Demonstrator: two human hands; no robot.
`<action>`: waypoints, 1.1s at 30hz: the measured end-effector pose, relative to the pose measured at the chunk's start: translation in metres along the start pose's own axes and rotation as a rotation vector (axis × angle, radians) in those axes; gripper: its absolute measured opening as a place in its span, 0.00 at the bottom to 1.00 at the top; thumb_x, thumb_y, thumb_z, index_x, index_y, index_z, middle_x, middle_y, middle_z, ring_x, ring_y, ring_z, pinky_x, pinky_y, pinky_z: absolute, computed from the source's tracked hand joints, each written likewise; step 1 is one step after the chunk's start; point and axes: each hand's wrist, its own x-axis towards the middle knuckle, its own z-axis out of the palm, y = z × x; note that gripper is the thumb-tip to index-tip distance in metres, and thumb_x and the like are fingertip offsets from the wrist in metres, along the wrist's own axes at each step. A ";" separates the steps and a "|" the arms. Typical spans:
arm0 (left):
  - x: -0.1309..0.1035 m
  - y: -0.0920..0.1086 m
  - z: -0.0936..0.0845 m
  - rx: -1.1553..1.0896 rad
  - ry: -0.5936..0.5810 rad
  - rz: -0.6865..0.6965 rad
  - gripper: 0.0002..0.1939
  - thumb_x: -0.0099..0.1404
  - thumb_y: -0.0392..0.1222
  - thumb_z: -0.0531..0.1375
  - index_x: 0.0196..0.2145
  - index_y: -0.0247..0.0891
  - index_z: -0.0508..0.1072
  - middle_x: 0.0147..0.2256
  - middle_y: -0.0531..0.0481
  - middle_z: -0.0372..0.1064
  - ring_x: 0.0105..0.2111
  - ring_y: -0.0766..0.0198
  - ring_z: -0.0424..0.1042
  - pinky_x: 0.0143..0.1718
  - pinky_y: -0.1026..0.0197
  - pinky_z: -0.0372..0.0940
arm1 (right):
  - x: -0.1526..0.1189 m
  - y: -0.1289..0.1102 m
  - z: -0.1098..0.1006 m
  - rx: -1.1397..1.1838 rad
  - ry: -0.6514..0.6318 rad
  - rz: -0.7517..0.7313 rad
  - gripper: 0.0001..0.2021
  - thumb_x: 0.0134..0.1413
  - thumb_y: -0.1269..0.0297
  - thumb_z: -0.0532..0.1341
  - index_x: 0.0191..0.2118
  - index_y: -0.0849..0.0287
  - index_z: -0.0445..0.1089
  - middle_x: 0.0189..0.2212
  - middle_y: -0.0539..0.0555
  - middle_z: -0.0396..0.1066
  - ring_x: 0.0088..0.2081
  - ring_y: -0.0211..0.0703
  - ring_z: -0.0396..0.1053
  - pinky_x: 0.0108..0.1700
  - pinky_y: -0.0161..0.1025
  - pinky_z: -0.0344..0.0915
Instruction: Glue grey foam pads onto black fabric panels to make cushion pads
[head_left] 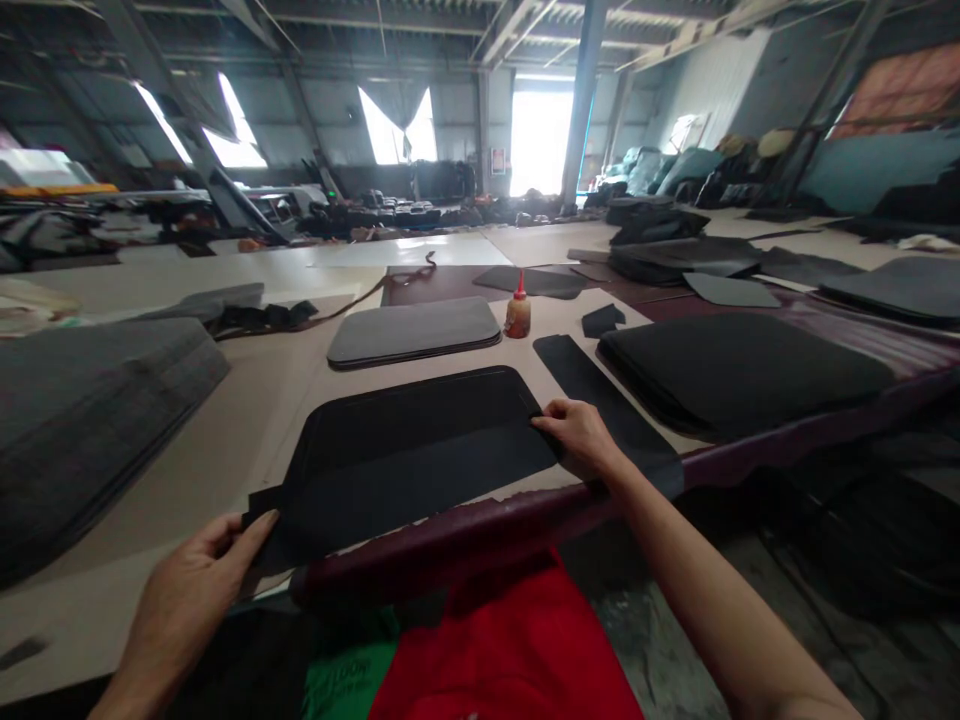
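While the left hand (201,575) pinches the lower left end of the black panel (405,455) between thumb and fingers, the right hand (579,432) grips its right edge with fingers curled narrow. The panel lies flat at the centre of the frame, on the near side of the table (274,375), its top corners rounded. Just above it sits a grey stack (412,333), with a red-tipped bottle (517,316) to its right. Beside the right hand, a black strip (600,400) slants down alongside a black stack (742,370) at centre right. A thick grey pile (97,420) fills the left edge of the frame.
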 end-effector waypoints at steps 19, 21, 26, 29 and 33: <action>0.029 -0.033 0.016 0.056 0.031 -0.015 0.23 0.53 0.64 0.59 0.35 0.43 0.75 0.26 0.57 0.74 0.29 0.57 0.72 0.28 0.64 0.59 | -0.005 -0.003 0.003 -0.169 0.051 -0.032 0.10 0.52 0.57 0.65 0.25 0.55 0.70 0.23 0.47 0.70 0.28 0.39 0.66 0.31 0.35 0.53; 0.033 -0.038 0.017 0.070 0.028 -0.029 0.24 0.52 0.65 0.58 0.36 0.43 0.74 0.27 0.57 0.75 0.31 0.56 0.73 0.29 0.64 0.59 | -0.006 -0.004 0.003 -0.206 0.059 -0.040 0.10 0.53 0.57 0.65 0.25 0.55 0.70 0.24 0.48 0.71 0.28 0.39 0.67 0.31 0.35 0.53; 0.033 -0.036 0.017 0.075 0.019 -0.058 0.24 0.50 0.66 0.57 0.35 0.46 0.74 0.26 0.58 0.74 0.32 0.56 0.73 0.30 0.63 0.60 | -0.007 -0.004 0.003 -0.281 0.092 -0.042 0.09 0.53 0.56 0.67 0.30 0.55 0.71 0.29 0.49 0.72 0.31 0.40 0.68 0.32 0.35 0.55; 0.033 -0.033 0.017 0.101 0.023 -0.051 0.22 0.50 0.65 0.57 0.33 0.47 0.74 0.25 0.59 0.74 0.32 0.56 0.72 0.30 0.63 0.59 | -0.006 -0.001 0.004 -0.321 0.113 -0.039 0.11 0.52 0.55 0.68 0.37 0.55 0.72 0.34 0.50 0.72 0.34 0.42 0.70 0.35 0.36 0.58; 0.032 -0.033 0.017 0.087 0.016 -0.059 0.20 0.51 0.65 0.57 0.33 0.49 0.73 0.24 0.62 0.73 0.30 0.58 0.72 0.30 0.63 0.58 | -0.006 0.001 0.004 -0.359 0.133 -0.023 0.17 0.52 0.53 0.68 0.44 0.57 0.71 0.39 0.53 0.72 0.38 0.44 0.71 0.38 0.37 0.60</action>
